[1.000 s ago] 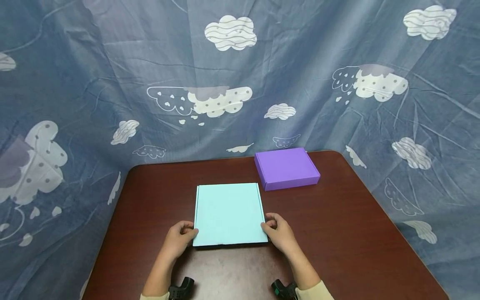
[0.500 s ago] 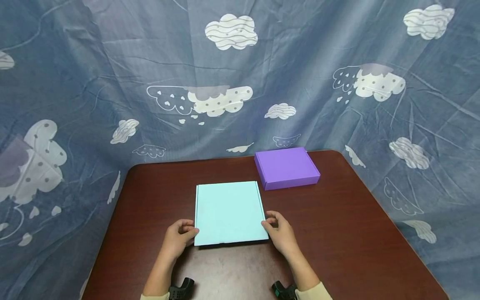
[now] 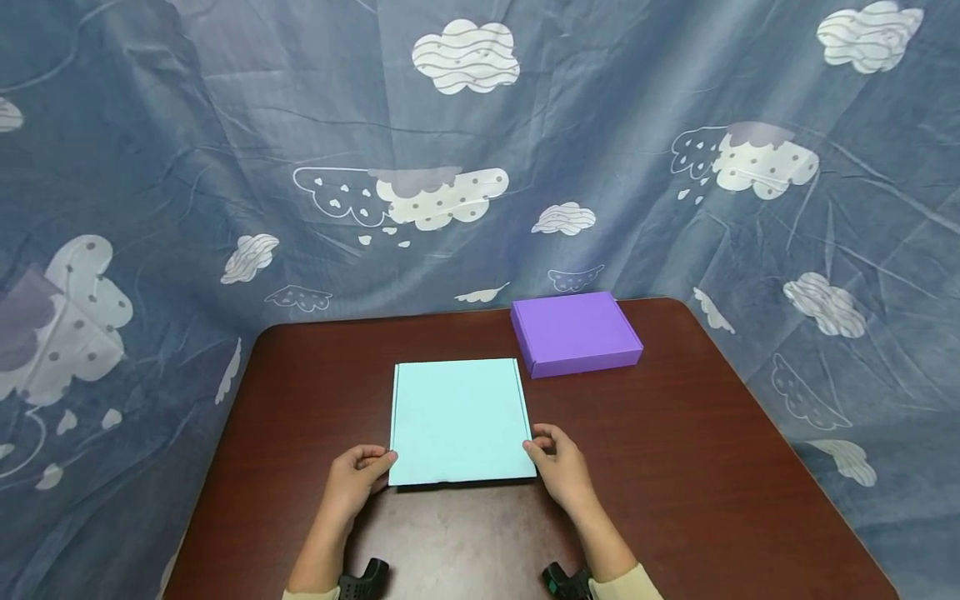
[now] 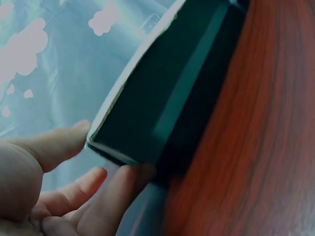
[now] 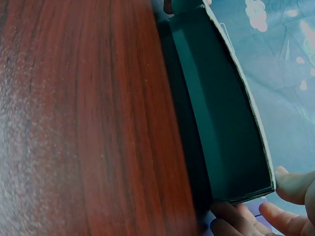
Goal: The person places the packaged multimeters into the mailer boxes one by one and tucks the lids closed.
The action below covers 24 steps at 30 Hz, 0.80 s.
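Observation:
A flat mint-coloured cardboard box (image 3: 461, 421) is between both hands near the middle of the table. My left hand (image 3: 352, 482) grips its near left corner, thumb on the top edge and fingers at the side. At the near right corner my right hand (image 3: 562, 472) holds it the same way. Both wrist views look into the box's near side, which stands open onto a dark inside (image 4: 133, 98). In the right wrist view the lid's pale edge (image 5: 248, 96) bows slightly, and fingers (image 5: 231, 216) reach low on the side wall.
A closed purple box (image 3: 577, 333) lies at the table's back right, beyond the mint box. The brown wooden table (image 3: 712, 467) has rounded far corners. A blue cloud-print curtain (image 3: 337, 92) hangs behind and along both sides.
The head view has shifted slightly, so the scene sits a little higher. Both hands keep their hold on the mint box, which has barely moved.

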{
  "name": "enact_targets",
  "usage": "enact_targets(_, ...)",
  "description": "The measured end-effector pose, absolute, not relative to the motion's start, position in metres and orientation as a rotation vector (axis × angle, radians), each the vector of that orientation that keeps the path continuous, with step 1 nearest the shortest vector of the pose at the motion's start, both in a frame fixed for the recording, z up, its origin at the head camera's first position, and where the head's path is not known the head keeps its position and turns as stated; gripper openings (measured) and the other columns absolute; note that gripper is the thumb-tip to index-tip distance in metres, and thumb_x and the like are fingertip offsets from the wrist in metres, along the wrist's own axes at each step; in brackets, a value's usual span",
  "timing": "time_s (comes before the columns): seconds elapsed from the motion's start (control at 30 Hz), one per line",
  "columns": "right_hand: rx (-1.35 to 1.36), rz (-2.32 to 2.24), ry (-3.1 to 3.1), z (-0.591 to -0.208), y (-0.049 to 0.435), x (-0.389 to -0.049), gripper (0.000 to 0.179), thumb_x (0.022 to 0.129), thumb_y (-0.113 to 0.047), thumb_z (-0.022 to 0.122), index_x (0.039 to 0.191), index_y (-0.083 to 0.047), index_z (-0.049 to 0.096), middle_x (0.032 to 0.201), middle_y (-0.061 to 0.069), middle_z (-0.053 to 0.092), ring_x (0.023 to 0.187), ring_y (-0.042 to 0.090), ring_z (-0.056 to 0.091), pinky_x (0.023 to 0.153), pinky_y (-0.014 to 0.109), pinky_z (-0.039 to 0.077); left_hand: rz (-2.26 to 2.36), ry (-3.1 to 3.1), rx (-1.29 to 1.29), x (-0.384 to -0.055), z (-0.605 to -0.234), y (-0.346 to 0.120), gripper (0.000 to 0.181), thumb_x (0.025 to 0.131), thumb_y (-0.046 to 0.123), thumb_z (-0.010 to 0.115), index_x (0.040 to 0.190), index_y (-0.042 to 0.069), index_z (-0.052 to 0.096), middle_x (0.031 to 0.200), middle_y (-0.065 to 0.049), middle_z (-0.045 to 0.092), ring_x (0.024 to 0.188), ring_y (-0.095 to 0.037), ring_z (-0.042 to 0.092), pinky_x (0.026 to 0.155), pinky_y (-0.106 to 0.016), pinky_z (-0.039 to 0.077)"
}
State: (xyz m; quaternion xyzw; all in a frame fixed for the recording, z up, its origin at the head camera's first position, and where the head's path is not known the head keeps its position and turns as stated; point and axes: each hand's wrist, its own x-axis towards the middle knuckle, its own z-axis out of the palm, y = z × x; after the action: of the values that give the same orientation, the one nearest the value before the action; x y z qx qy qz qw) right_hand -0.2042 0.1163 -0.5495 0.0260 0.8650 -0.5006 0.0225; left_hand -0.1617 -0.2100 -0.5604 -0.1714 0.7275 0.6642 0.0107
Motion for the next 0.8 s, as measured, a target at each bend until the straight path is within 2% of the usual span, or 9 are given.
enact_targets(0.23,0.054,-1.61,2.631,-0.548,0.117,-0.202,0.041,0.1,-0.023,0.07,0.133,0.0,0.061,0.111,0.014,0.068,0.099,0.031,0.07,0.084,0.047,0.056,2.137,2.267,-0.548,-0.162,-0.56,-0.209,0.034,0.092,0.011,0.079,0.116,-0.008,0.064,0.1,-0.014,0.065,0.09,-0.02,0.067,0.077,-0.029,0.059)
enact_targets(0.5,0.084,-1.662,2.63,-0.551,0.116,-0.204,0.04,0.099,-0.018,0.071,0.132,0.001,0.061,0.105,0.012,0.069,0.099,0.028,0.071,0.077,0.035,0.054,2.18,2.314,-0.581,-0.164,-0.56,-0.205,0.033,0.09,0.008,0.08,0.113,-0.01,0.065,0.102,-0.016,0.067,0.089,-0.016,0.064,0.073,-0.022,0.056)
enact_targets(0.67,0.09,-1.63,2.654,-0.55,0.116,-0.205,0.04,0.099,-0.02,0.071,0.132,0.001,0.062,0.105,0.01,0.069,0.098,0.026,0.07,0.077,0.035,0.053,2.144,2.341,-0.552,-0.164,-0.559,-0.204,0.031,0.092,0.01,0.078,0.113,-0.008,0.066,0.102,-0.015,0.068,0.088,-0.015,0.064,0.073,-0.024,0.056)
enact_targets(0.8,0.021,-1.532,2.707,-0.541,0.122,-0.206,0.046,0.098,-0.024,0.073,0.135,-0.001,0.061,0.113,0.011,0.068,0.102,0.026,0.069,0.08,0.039,0.055,2.053,2.416,-0.447,-0.163,-0.551,-0.21,0.035,0.093,0.013,0.078,0.118,-0.007,0.064,0.107,-0.016,0.067,0.089,-0.018,0.065,0.072,-0.03,0.057)
